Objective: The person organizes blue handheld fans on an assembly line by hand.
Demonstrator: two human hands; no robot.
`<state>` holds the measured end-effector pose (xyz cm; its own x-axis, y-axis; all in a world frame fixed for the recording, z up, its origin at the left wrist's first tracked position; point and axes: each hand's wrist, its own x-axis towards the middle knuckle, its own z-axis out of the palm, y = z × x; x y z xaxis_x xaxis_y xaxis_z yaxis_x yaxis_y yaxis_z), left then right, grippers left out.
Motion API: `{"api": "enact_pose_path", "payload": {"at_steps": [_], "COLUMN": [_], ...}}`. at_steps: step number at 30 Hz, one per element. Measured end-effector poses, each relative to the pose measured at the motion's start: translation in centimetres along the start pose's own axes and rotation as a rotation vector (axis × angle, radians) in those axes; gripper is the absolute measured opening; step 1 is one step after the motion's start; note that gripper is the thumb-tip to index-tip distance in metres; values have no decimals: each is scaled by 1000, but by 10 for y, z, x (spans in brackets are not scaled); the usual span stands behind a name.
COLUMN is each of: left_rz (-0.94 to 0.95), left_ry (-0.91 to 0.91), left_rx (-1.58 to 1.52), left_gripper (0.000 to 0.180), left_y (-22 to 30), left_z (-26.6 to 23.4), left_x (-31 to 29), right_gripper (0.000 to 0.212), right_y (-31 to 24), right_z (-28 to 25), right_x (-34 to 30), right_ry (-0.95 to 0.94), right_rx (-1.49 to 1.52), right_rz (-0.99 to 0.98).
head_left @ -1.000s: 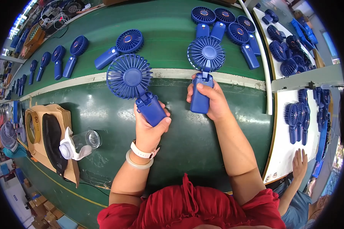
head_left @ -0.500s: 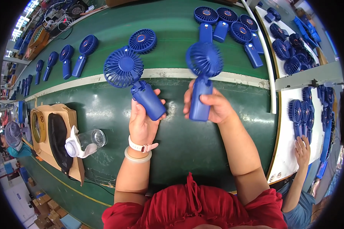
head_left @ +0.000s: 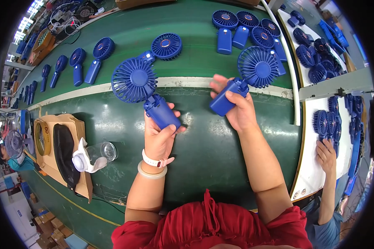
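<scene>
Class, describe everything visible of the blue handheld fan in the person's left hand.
The blue, plastic-looking handheld fan has a round cage head of thin radiating ribs around a plain disc. A short hinge-like neck joins it to a rounded, block-shaped handle. It tilts, head toward the upper left and handle toward the lower right, above the dark green worktop. The bare left hand grips the handle, thumb near its lower end.

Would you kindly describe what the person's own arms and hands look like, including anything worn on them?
The left hand and right hand are gloveless. On the left wrist are a pale pinkish-white buckled strap and, nearer the elbow, a smooth off-white bangle. The right wrist carries nothing visible. Red sleeves end above the elbows.
</scene>
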<state>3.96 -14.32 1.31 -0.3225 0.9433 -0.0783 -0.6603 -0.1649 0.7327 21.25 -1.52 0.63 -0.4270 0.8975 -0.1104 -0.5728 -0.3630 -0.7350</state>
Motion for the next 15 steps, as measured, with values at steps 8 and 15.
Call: {"api": "enact_pose_path", "payload": {"at_steps": [8, 15], "left_rz": [-146, 1], "left_ry": [17, -37], "left_rx": [-228, -20], "left_gripper": [57, 65], "left_y": [0, -6], "left_z": [0, -2], "left_x": [1, 3], "right_gripper": [37, 40], "right_y": [2, 1], "right_z": [7, 9], "right_x": [-4, -2], "right_ry": [-155, -111], "right_rx": [-112, -120], "right_rz": [258, 284]}}
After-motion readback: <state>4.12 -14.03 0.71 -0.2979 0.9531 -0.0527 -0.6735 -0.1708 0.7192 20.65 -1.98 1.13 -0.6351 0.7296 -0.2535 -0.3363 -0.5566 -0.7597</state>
